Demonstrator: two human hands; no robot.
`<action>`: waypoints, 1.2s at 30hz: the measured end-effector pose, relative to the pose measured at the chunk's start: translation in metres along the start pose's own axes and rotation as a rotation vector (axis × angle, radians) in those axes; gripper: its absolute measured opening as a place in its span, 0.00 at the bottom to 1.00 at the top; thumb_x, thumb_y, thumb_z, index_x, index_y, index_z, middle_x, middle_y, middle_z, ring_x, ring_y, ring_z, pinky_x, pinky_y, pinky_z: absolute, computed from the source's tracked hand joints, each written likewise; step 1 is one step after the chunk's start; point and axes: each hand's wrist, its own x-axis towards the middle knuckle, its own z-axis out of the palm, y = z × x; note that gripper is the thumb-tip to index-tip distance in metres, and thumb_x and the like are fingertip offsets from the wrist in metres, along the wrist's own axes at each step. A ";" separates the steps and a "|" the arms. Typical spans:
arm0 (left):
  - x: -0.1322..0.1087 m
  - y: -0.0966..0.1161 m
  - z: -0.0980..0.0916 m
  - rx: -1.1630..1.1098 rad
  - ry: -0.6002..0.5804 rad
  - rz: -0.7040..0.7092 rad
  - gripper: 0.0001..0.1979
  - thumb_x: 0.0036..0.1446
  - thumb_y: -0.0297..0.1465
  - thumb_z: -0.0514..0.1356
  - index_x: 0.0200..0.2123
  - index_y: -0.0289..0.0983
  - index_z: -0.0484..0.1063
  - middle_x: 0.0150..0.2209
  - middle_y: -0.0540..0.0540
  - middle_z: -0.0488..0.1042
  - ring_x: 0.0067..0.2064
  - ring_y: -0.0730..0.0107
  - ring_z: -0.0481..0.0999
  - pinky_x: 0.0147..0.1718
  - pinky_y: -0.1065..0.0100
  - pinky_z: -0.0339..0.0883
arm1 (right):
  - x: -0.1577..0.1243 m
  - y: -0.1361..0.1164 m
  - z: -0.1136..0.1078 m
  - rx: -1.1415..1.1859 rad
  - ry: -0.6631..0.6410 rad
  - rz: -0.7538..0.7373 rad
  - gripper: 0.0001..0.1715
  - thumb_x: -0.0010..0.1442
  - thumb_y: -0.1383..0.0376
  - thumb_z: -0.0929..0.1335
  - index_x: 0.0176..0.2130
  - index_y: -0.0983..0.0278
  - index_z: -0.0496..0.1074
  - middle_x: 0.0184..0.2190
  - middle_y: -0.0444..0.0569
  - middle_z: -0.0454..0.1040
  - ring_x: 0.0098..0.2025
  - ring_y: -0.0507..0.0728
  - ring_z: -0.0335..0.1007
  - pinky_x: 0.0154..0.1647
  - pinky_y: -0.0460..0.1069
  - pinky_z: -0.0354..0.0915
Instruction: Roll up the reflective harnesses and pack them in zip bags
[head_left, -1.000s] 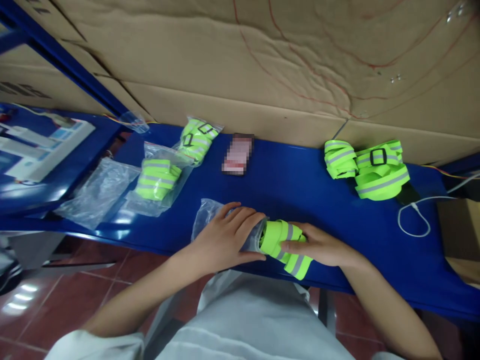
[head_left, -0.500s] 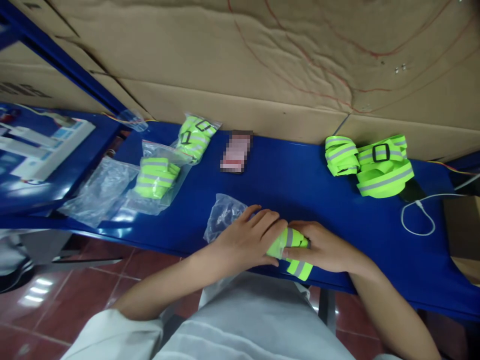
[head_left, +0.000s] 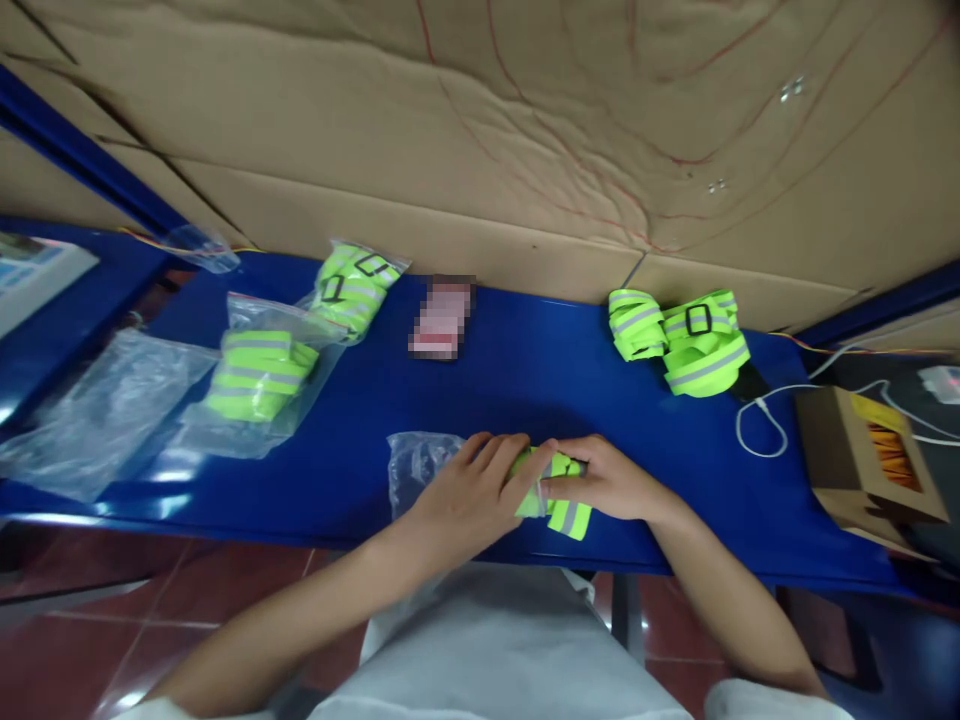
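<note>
Near the table's front edge, a folded yellow-green reflective strap with grey stripes is between my two hands. My left hand is closed over the clear plastic bag and the strap's left end, which sits partly inside the bag's mouth. From the right, my right hand pinches the strap with thumb and fingers. One strap end sticks out below the right thumb. The bag's flat part lies to the left, and the left hand hides much of its middle.
On the blue table lie a bagged strap, another bagged strap with buckles, an unfilled plastic bag and a blurred pink object. Loose rolled straps, a white cable and a cardboard box are at right.
The view has turned to the right, so table items appear further left and more of the box shows. Both hands stay on the strap and bag, with the strap slightly more covered by the left hand.
</note>
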 end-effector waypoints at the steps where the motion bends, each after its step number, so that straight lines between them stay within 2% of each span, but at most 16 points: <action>1: 0.006 -0.002 -0.001 -0.001 -0.023 0.002 0.43 0.55 0.27 0.68 0.70 0.28 0.52 0.55 0.31 0.74 0.55 0.45 0.76 0.53 0.49 0.69 | 0.001 0.002 -0.001 -0.033 0.018 -0.001 0.20 0.62 0.52 0.73 0.38 0.67 0.79 0.27 0.41 0.68 0.29 0.49 0.60 0.29 0.44 0.58; 6: 0.040 -0.017 -0.016 -0.138 -0.248 0.126 0.45 0.54 0.31 0.69 0.70 0.30 0.53 0.54 0.38 0.74 0.50 0.52 0.77 0.47 0.57 0.70 | 0.005 0.014 0.003 -0.191 0.114 -0.043 0.15 0.60 0.58 0.71 0.30 0.68 0.77 0.23 0.40 0.66 0.27 0.49 0.60 0.27 0.44 0.56; 8: 0.050 -0.021 -0.020 -0.115 -0.267 0.170 0.48 0.52 0.32 0.71 0.71 0.29 0.52 0.52 0.39 0.75 0.47 0.53 0.77 0.45 0.58 0.70 | 0.006 0.018 0.004 -0.202 0.183 -0.047 0.10 0.58 0.63 0.70 0.28 0.67 0.75 0.22 0.41 0.67 0.26 0.50 0.60 0.27 0.44 0.56; 10: 0.053 -0.027 -0.021 -0.057 -0.224 0.182 0.49 0.52 0.33 0.72 0.72 0.31 0.52 0.52 0.39 0.75 0.47 0.53 0.77 0.46 0.56 0.69 | 0.006 0.019 0.003 -0.209 0.230 -0.033 0.10 0.57 0.64 0.70 0.26 0.67 0.74 0.21 0.40 0.65 0.25 0.49 0.58 0.26 0.44 0.54; 12: 0.051 -0.033 -0.021 0.005 -0.148 0.168 0.47 0.57 0.36 0.70 0.73 0.35 0.51 0.56 0.37 0.74 0.52 0.51 0.76 0.53 0.53 0.67 | 0.005 0.016 0.000 -0.172 0.280 -0.007 0.13 0.59 0.61 0.71 0.27 0.67 0.74 0.20 0.40 0.64 0.24 0.49 0.57 0.25 0.45 0.54; 15: 0.044 -0.045 -0.021 0.097 -0.032 0.090 0.43 0.63 0.42 0.65 0.73 0.34 0.51 0.63 0.33 0.69 0.61 0.46 0.71 0.62 0.46 0.59 | 0.004 0.008 -0.006 0.030 0.344 0.026 0.20 0.62 0.52 0.72 0.32 0.67 0.77 0.24 0.43 0.71 0.26 0.51 0.63 0.28 0.45 0.61; 18: 0.040 -0.052 -0.017 0.116 0.008 0.057 0.42 0.64 0.45 0.64 0.71 0.29 0.54 0.63 0.30 0.70 0.62 0.45 0.70 0.64 0.45 0.58 | 0.007 0.004 -0.006 0.222 0.329 0.053 0.24 0.64 0.47 0.71 0.40 0.66 0.78 0.31 0.46 0.76 0.31 0.53 0.69 0.33 0.46 0.66; 21: 0.038 -0.055 -0.006 0.091 0.000 0.046 0.41 0.62 0.44 0.66 0.69 0.25 0.59 0.61 0.29 0.71 0.61 0.43 0.71 0.64 0.44 0.60 | 0.013 0.006 0.000 0.289 0.257 0.067 0.28 0.64 0.44 0.69 0.44 0.66 0.76 0.35 0.47 0.77 0.35 0.54 0.70 0.37 0.47 0.68; 24: 0.037 -0.053 0.003 0.055 -0.005 0.059 0.41 0.60 0.43 0.68 0.67 0.26 0.60 0.61 0.28 0.71 0.61 0.41 0.71 0.63 0.43 0.60 | 0.014 0.013 0.009 0.193 0.288 0.040 0.29 0.67 0.42 0.66 0.42 0.65 0.74 0.35 0.47 0.75 0.36 0.54 0.70 0.38 0.47 0.66; 27: 0.036 -0.046 0.007 0.014 -0.003 0.115 0.42 0.58 0.45 0.69 0.66 0.25 0.60 0.59 0.28 0.72 0.59 0.41 0.72 0.62 0.45 0.61 | 0.012 0.019 0.016 -0.038 0.441 -0.001 0.34 0.72 0.42 0.59 0.28 0.64 0.67 0.25 0.44 0.68 0.29 0.52 0.63 0.31 0.47 0.58; 29: 0.036 -0.041 0.011 -0.011 -0.003 0.120 0.44 0.58 0.49 0.67 0.65 0.23 0.61 0.58 0.28 0.73 0.58 0.42 0.74 0.60 0.47 0.63 | 0.011 0.021 0.017 -0.107 0.473 -0.016 0.37 0.73 0.42 0.55 0.23 0.63 0.59 0.21 0.44 0.62 0.25 0.51 0.57 0.27 0.48 0.53; 31: 0.036 -0.038 0.016 -0.033 0.000 0.110 0.44 0.57 0.51 0.67 0.64 0.23 0.62 0.57 0.28 0.74 0.57 0.42 0.75 0.59 0.49 0.64 | 0.012 0.022 0.015 -0.106 0.434 -0.028 0.37 0.73 0.42 0.55 0.22 0.62 0.58 0.21 0.44 0.62 0.25 0.50 0.56 0.27 0.48 0.52; 33: 0.036 -0.038 0.018 -0.066 0.024 0.098 0.44 0.56 0.52 0.67 0.63 0.24 0.63 0.56 0.29 0.74 0.56 0.43 0.75 0.57 0.50 0.65 | 0.012 0.020 0.011 -0.105 0.370 -0.044 0.35 0.71 0.41 0.59 0.24 0.63 0.61 0.22 0.43 0.63 0.25 0.50 0.57 0.27 0.47 0.53; 36: 0.036 -0.046 0.012 -0.159 0.049 0.101 0.44 0.55 0.50 0.70 0.63 0.26 0.62 0.56 0.31 0.75 0.56 0.44 0.75 0.58 0.51 0.64 | 0.008 0.013 0.004 -0.113 0.273 -0.077 0.30 0.69 0.43 0.65 0.28 0.64 0.65 0.23 0.41 0.64 0.25 0.49 0.56 0.27 0.45 0.54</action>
